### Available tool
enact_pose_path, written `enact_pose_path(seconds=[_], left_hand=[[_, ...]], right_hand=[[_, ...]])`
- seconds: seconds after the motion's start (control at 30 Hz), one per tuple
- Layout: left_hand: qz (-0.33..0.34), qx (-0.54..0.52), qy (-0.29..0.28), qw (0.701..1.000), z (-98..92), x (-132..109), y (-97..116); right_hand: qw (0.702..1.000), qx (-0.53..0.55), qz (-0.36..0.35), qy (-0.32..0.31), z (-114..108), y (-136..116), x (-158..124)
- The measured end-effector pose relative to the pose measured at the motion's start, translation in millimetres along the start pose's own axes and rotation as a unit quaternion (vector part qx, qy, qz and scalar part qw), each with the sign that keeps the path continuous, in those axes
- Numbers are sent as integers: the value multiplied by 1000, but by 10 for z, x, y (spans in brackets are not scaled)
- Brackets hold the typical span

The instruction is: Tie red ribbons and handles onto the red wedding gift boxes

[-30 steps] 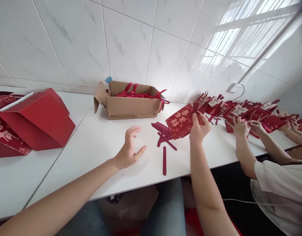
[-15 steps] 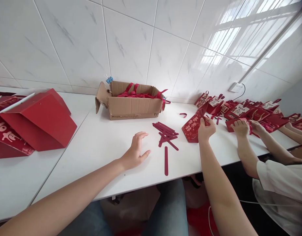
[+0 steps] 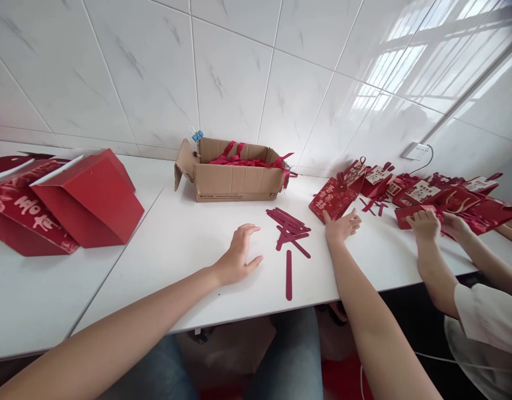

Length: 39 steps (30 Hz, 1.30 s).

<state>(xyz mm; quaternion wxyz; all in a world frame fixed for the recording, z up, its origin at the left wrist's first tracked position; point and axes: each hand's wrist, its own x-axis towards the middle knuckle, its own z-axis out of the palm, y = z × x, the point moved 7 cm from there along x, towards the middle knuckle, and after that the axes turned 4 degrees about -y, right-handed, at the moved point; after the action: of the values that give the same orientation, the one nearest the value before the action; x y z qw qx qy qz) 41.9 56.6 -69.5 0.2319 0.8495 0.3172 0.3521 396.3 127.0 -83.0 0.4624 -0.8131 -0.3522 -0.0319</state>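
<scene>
My left hand (image 3: pixel 240 253) hovers just above the white table (image 3: pixel 189 244), fingers spread and holding nothing, a little left of a pile of dark red card strips (image 3: pixel 290 226). One single strip (image 3: pixel 288 267) lies apart, nearer the table edge. My right hand (image 3: pixel 342 225) rests open on the table, its fingertips at the lower edge of a flat red paper bag with gold characters (image 3: pixel 333 198) that lies at the left end of a heap of such bags.
A cardboard box of red ribbons (image 3: pixel 235 178) stands at the back by the tiled wall. Large red boxes (image 3: pixel 73 203) lie at the left. At the right, another person's hands (image 3: pixel 437 225) handle red bags (image 3: pixel 439 194).
My right hand carried the red bag to the right, laid it down by the heap and let go. My left hand sank slightly towards the table.
</scene>
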Motion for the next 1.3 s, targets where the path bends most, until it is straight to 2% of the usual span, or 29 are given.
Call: enact_pose_path(seconds=[0.1,0.17,0.2,0.27,0.33,0.4,0.47,0.5,0.53,0.57,0.67,0.77,0.87,0.93,1.0,1.03,1.1,1.17,1.23,1.3], left_hand=[[2,14,2,1000,-7,21,31],[2,57,23,998,-129,32,142],[5,88,48,995,-248,24,230],[15,160,123,979,-594,-47,443],[13,224,203,953,-1027,-215,607],[-4,273,295,916,-1514,-486,644],[-36,330,385,861,-1983,-809,541],[-67,347,417,838,-2190,-953,428],[-116,351,423,827,-2365,-1056,267],[-146,357,443,809,-2513,-1152,140],[-229,341,430,804,-2736,-1204,-192],[-288,295,413,812,-2773,-1127,-359],[-305,237,447,807,-2807,-1105,-431],[-268,199,494,803,-2842,-1107,-416],[-203,166,530,806,-2837,-1075,-323],[-166,147,537,814,-2802,-1033,-250],[-96,97,522,842,-2644,-883,-71],[-58,22,475,878,-2377,-669,85],[-61,-55,392,916,-2019,-407,182],[-70,-124,316,938,-1661,-181,244]], right_hand=[[998,34,-46,-17,-35,-33,-5],[995,56,-71,-34,-33,-58,-8],[994,66,-79,-39,-31,-63,-11],[992,84,-85,-43,-20,-60,-12],[990,98,-87,-50,3,-49,-8],[989,107,-92,-53,24,-43,-1],[987,114,-101,-53,36,-44,3],[986,117,-106,-53,38,-46,2],[985,119,-111,-53,37,-48,0],[985,122,-115,-52,32,-53,-5],[982,132,-129,-45,-11,-102,-39],[976,153,-151,-26,-99,-238,-111],[965,182,-187,-3,-217,-489,-247],[955,203,-216,1,-294,-715,-385],[943,230,-241,-5,-363,-974,-559],[927,277,-251,-21,-390,-1111,-656],[892,365,-256,-74,-405,-1397,-856],[850,427,-256,-170,-347,-1709,-1072],[792,464,-260,-300,-250,-2015,-1317],[732,492,-252,-398,-196,-2222,-1526]])
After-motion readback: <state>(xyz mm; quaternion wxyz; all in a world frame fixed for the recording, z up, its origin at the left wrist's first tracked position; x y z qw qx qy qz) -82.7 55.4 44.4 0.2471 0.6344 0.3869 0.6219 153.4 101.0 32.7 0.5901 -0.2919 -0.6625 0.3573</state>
